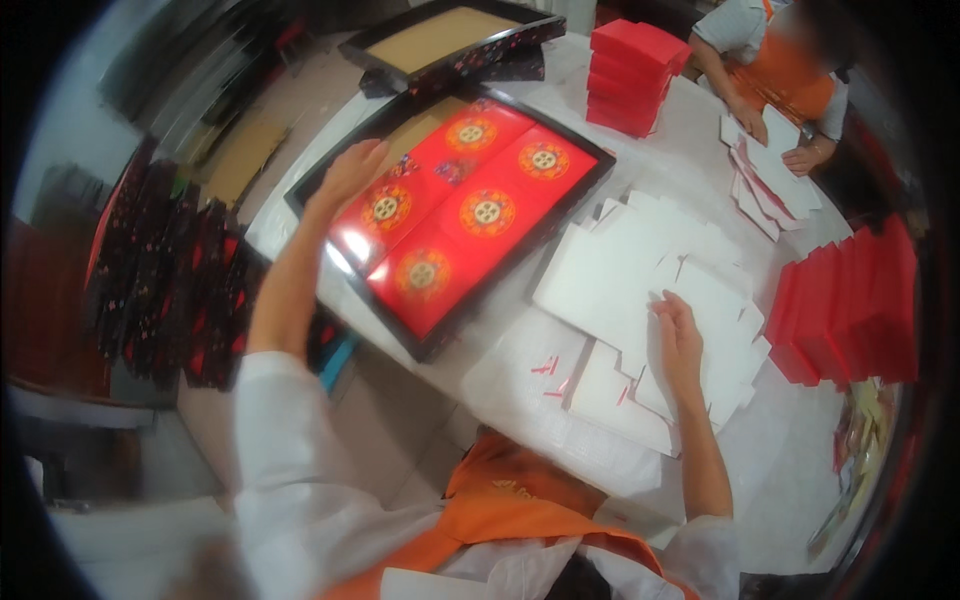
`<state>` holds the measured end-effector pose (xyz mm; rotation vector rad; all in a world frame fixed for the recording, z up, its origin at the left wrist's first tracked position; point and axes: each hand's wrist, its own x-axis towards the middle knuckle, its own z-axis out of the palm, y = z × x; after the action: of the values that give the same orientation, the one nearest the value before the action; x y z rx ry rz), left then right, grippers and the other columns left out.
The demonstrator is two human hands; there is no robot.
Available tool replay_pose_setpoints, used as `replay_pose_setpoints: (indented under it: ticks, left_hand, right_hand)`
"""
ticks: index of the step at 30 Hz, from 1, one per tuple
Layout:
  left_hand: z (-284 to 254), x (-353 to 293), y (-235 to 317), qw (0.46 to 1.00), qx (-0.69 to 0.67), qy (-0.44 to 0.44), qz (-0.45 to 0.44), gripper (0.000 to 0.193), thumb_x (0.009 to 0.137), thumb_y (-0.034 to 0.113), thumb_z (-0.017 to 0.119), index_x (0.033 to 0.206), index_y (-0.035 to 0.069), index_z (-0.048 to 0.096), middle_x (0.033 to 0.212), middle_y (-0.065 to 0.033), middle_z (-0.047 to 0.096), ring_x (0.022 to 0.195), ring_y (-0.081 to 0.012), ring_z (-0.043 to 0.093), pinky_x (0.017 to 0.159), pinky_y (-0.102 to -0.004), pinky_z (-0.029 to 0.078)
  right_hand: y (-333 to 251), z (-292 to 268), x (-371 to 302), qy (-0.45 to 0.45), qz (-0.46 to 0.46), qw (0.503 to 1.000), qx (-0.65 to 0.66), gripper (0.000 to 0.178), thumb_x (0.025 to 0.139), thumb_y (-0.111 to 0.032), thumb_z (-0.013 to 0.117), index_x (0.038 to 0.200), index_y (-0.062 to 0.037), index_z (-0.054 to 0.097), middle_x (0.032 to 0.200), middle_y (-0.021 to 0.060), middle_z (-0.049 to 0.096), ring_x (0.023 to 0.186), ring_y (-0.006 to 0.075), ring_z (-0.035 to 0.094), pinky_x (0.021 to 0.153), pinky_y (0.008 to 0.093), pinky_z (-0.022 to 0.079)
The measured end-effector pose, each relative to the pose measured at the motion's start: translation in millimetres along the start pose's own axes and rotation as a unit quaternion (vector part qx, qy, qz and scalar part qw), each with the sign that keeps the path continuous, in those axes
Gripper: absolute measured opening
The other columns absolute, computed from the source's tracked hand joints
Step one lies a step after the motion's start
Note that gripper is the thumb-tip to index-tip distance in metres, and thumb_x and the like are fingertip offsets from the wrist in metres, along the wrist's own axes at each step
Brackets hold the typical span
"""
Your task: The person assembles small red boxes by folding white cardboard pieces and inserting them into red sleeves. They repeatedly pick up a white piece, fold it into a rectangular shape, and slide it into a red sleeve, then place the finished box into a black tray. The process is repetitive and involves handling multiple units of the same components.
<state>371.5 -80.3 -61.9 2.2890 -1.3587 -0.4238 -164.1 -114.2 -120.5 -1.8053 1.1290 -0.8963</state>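
Observation:
A shallow black-rimmed tray [520, 107] lies at the left of the table. Inside it are several glossy red flat pieces [450, 215] with round orange and gold emblems, and tan cardboard [412, 133] shows at its far left. My left hand [352, 172] is over the tray's left part, with its fingers stretched toward the cardboard; it is slightly blurred and I see nothing in it. Over a spread pile of white flat card pieces [610, 265] is my right hand [680, 335], its fingers loosely bent and partly apart. Whether its fingertips touch a card I cannot tell.
Small red strips [553, 375] lie near the front table edge. Red stacks [632, 75] stand at the back and more red stacks [845, 300] at the right. Another black tray [450, 40] sits behind. Across the table, a co-worker's hands [800, 158] handle white cards.

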Motion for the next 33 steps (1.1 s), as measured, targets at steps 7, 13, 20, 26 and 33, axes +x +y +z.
replay_pose_setpoints:
  ticks: [7, 13, 20, 26, 33]
  left_hand:
    - [93.9, 16.7, 39.8, 0.989, 0.097, 0.103, -0.046, 0.059, 0.084, 0.05, 0.042, 0.127, 0.01, 0.041, 0.117, -0.0196, 0.052, 0.107, -0.0346, 0.05, 0.089, -0.0432, 0.039]
    - [108.9, -14.1, 51.4, 0.975, 0.144, 0.163, -0.042, 0.056, 0.083, 0.049, 0.043, 0.122, 0.009, 0.045, 0.11, -0.0201, 0.054, 0.102, -0.0359, 0.052, 0.085, -0.0454, 0.041]
    - [124.8, -25.9, 66.0, 0.932, 0.189, 0.237, 0.2, 0.048, 0.085, 0.037, 0.048, 0.116, 0.0, 0.047, 0.115, -0.0234, 0.05, 0.108, -0.0361, 0.046, 0.091, -0.0454, 0.036]
    - [166.6, -149.6, 171.3, 0.933, 0.085, 0.133, 0.324, 0.055, 0.081, 0.027, 0.056, 0.116, -0.012, 0.042, 0.119, -0.0283, 0.045, 0.112, -0.0411, 0.042, 0.095, -0.045, 0.033]
    - [208.1, -166.8, 196.5, 0.934, 0.104, 0.185, 0.288, 0.054, 0.08, 0.021, 0.055, 0.118, -0.013, 0.039, 0.121, -0.0302, 0.041, 0.114, -0.0429, 0.038, 0.098, -0.047, 0.028]
  right_hand:
    - [-9.1, -1.8, -3.9, 0.015, -0.027, 0.999, -0.038, 0.025, 0.087, -0.008, 0.046, 0.11, -0.003, 0.052, 0.094, 0.0078, 0.061, 0.089, 0.0165, 0.056, 0.078, 0.0277, 0.041]
    - [-3.9, -6.0, 0.3, 0.021, -0.045, 0.997, -0.056, 0.024, 0.086, -0.008, 0.046, 0.109, -0.0029, 0.052, 0.095, 0.0084, 0.062, 0.088, 0.0189, 0.057, 0.077, 0.0294, 0.042]
    - [-12.5, -33.6, -7.1, -0.009, -0.05, 0.994, -0.094, 0.026, 0.085, -0.01, 0.048, 0.11, -0.003, 0.051, 0.106, 0.013, 0.056, 0.102, 0.0267, 0.051, 0.088, 0.0339, 0.038]
    - [-5.0, -89.4, -57.1, 0.006, -0.033, 0.876, -0.481, 0.034, 0.084, -0.013, 0.051, 0.116, -0.0035, 0.047, 0.129, 0.0145, 0.039, 0.124, 0.0325, 0.029, 0.102, 0.0475, 0.017]
    - [19.7, -91.1, -79.8, 0.066, -0.001, 0.91, -0.409, 0.041, 0.083, -0.017, 0.052, 0.121, -0.0032, 0.044, 0.134, 0.016, 0.032, 0.128, 0.0315, 0.023, 0.105, 0.0479, 0.009]
